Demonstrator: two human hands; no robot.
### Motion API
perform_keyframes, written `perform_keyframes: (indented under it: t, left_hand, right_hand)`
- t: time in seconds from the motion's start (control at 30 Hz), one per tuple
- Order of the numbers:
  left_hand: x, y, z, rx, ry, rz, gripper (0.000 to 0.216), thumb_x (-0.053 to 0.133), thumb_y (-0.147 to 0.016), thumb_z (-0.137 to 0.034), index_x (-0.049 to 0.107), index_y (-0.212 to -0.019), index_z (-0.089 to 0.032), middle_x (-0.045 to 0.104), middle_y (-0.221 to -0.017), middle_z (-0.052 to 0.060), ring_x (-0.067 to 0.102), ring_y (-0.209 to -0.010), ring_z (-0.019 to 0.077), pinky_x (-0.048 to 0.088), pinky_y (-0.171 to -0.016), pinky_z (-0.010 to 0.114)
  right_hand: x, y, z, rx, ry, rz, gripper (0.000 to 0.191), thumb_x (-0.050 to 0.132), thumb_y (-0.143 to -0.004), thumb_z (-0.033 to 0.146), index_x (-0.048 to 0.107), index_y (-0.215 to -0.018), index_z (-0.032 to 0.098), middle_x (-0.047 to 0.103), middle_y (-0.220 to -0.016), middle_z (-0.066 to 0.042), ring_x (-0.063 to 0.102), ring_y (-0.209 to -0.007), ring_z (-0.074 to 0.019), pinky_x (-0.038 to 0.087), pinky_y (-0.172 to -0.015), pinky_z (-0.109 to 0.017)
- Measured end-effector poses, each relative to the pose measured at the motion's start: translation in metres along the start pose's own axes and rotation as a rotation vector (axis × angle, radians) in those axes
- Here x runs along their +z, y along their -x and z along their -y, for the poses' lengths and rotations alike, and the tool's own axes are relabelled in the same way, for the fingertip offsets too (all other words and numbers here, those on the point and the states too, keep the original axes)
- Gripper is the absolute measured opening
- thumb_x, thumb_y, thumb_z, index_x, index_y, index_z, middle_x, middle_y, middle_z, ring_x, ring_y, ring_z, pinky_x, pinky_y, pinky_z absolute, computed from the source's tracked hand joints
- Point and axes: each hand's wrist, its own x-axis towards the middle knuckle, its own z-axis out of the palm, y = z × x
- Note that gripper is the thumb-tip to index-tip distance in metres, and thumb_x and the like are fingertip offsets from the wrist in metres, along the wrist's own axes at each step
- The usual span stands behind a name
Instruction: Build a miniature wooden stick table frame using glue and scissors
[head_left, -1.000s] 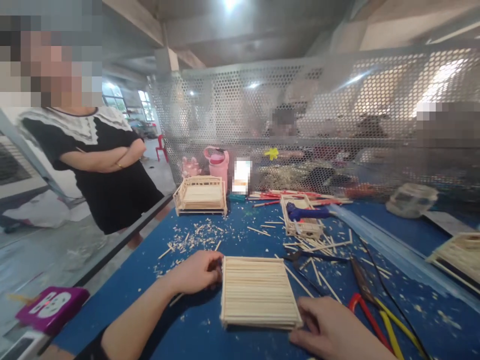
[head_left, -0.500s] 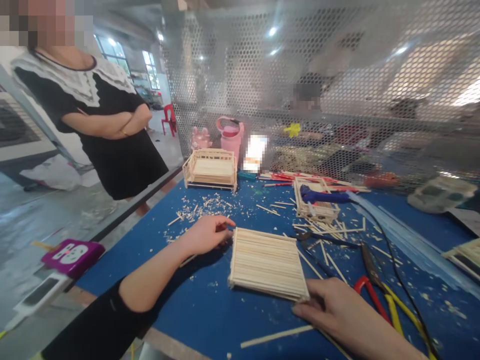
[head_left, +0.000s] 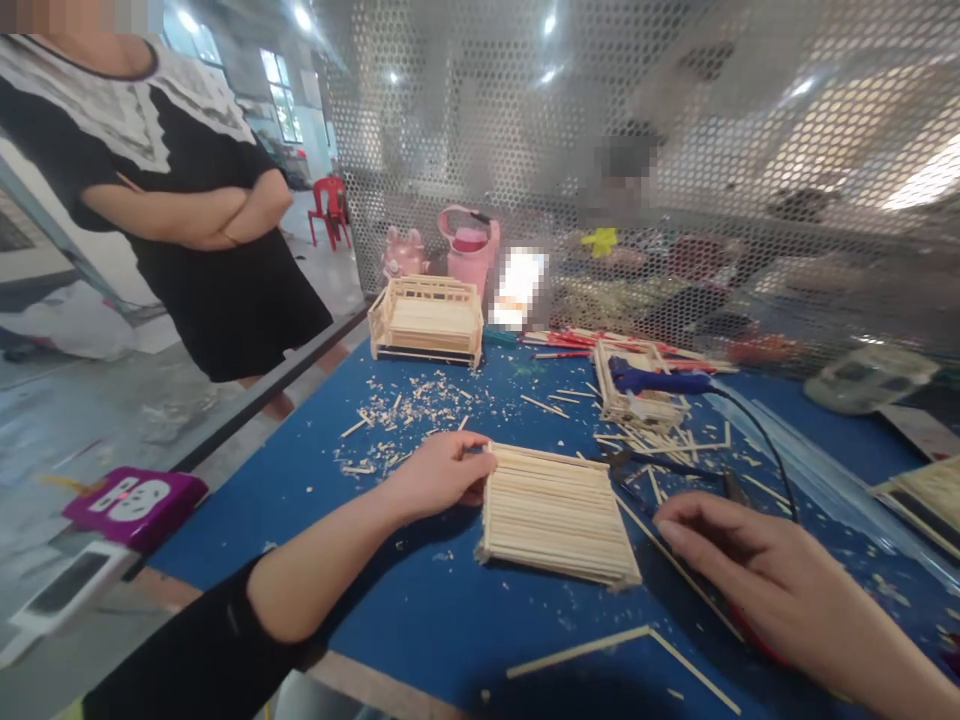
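Note:
A small panel of pale wooden sticks laid side by side [head_left: 559, 515] rests on the blue tabletop in front of me. My left hand [head_left: 454, 470] pinches its upper left corner, the thumb on top and the other fingers partly hidden behind the edge. To the right of the panel, apart from it, my right hand [head_left: 739, 565] hovers with loosely curved fingers; I see nothing between them. Beneath that hand lie pliers, mostly covered, with a bit of red handle showing. A thin stick [head_left: 667, 555] runs close by its fingertips.
At the back stand a small stick-built bench [head_left: 427, 320], a pink cup [head_left: 469, 260] and a lit phone [head_left: 517, 288]. A blue glue gun [head_left: 660, 380] lies across a stick frame [head_left: 637, 408]. Stick scraps [head_left: 412, 405] litter the table. A person with folded arms [head_left: 187, 215] stands left.
My right hand has let go of the panel's lower right corner and moved right, over the pliers. My left hand has closed on the panel's upper left corner.

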Motion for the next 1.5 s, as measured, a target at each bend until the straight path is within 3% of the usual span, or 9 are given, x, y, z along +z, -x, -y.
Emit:
perform_keyframes:
  t: [0.13,0.3,0.63,0.9,1.03,1.1,1.17,1.37,1.5]
  left_hand:
    - [0.004,-0.004,0.006,0.037,0.112,-0.009,0.024,0.052,-0.078,-0.025,0.061,-0.097,-0.015,0.061,-0.069,0.0,0.058,-0.066,0.0104,0.047,-0.063,0.023]
    - [0.01,-0.006,0.011,0.009,0.205,-0.152,0.048,0.053,-0.08,-0.02,0.042,-0.125,-0.01,0.062,-0.074,0.003,0.058,-0.065,0.0109,0.048,-0.058,0.022]
    - [0.01,-0.004,0.007,0.007,0.261,-0.161,0.056,0.058,-0.079,-0.019,0.036,-0.13,-0.009,0.063,-0.072,0.004,0.059,-0.063,0.0121,0.048,-0.054,0.022]
    - [0.01,-0.003,0.007,0.006,0.266,-0.176,0.059,0.056,-0.08,-0.018,0.031,-0.132,-0.011,0.06,-0.069,0.0,0.057,-0.058,0.0099,0.047,-0.052,0.021]
    - [0.012,-0.001,0.001,-0.085,0.26,-0.151,0.055,0.056,-0.08,-0.021,0.034,-0.13,-0.014,0.06,-0.068,0.0,0.056,-0.057,0.0098,0.046,-0.052,0.021]
    - [0.013,0.0,-0.001,-0.124,0.234,-0.146,0.049,0.053,-0.081,-0.024,0.037,-0.127,-0.016,0.06,-0.067,0.0,0.056,-0.055,0.0097,0.046,-0.051,0.021]
    - [0.013,0.0,-0.001,-0.13,0.212,-0.145,0.043,0.052,-0.082,-0.026,0.041,-0.123,-0.018,0.06,-0.068,-0.001,0.055,-0.054,0.0094,0.046,-0.051,0.022]
    - [0.007,-0.003,0.001,-0.119,0.115,-0.085,0.025,0.053,-0.081,-0.036,0.052,-0.099,-0.019,0.059,-0.071,-0.001,0.054,-0.054,0.0084,0.045,-0.05,0.021]
    - [0.004,-0.003,0.0,-0.133,0.084,-0.042,0.027,0.055,-0.079,-0.041,0.054,-0.093,-0.018,0.055,-0.06,-0.003,0.052,-0.047,0.0075,0.044,-0.047,0.02]
  right_hand:
    - [-0.002,-0.017,0.032,-0.107,0.078,-0.068,0.033,0.037,-0.085,0.038,0.066,-0.09,0.023,0.071,-0.095,-0.006,0.064,-0.088,-0.022,0.049,-0.074,-0.031]
    - [0.019,-0.067,0.053,-0.262,0.27,0.11,0.038,0.034,-0.086,0.022,0.062,-0.112,0.017,0.063,-0.118,-0.006,0.058,-0.107,-0.0208,0.043,-0.091,-0.033]
    - [0.041,-0.092,0.061,-0.375,0.331,0.208,0.034,0.035,-0.089,0.021,0.066,-0.104,0.023,0.07,-0.103,-0.002,0.064,-0.094,-0.0183,0.041,-0.089,-0.033]
    - [0.043,-0.093,0.059,-0.379,0.333,0.195,0.035,0.037,-0.086,0.015,0.062,-0.109,0.023,0.068,-0.109,-0.004,0.061,-0.101,-0.022,0.027,-0.101,-0.049]
    - [0.011,-0.085,0.053,-0.312,0.225,-0.126,0.045,0.036,-0.087,0.026,0.043,-0.13,0.017,0.054,-0.129,-0.011,0.052,-0.115,-0.0235,0.037,-0.096,-0.043]
    - [-0.009,-0.074,0.042,-0.256,0.098,-0.375,0.045,0.04,-0.086,0.031,0.043,-0.129,0.019,0.061,-0.119,-0.009,0.057,-0.107,-0.0225,0.043,-0.089,-0.039]
    - [-0.021,-0.057,0.026,-0.153,0.032,-0.479,0.039,0.042,-0.085,0.035,0.049,-0.121,0.02,0.068,-0.104,-0.008,0.062,-0.095,-0.0223,0.045,-0.083,-0.037]
    - [-0.006,0.004,-0.021,0.126,0.04,-0.198,0.033,0.035,-0.087,0.04,0.06,-0.085,0.019,0.069,-0.076,-0.004,0.063,-0.071,-0.0203,0.046,-0.067,-0.031]
    - [0.014,0.037,-0.015,0.047,0.092,0.051,0.024,0.041,-0.086,0.033,0.06,-0.078,0.021,0.067,-0.075,-0.002,0.061,-0.071,-0.0176,0.044,-0.066,-0.027]
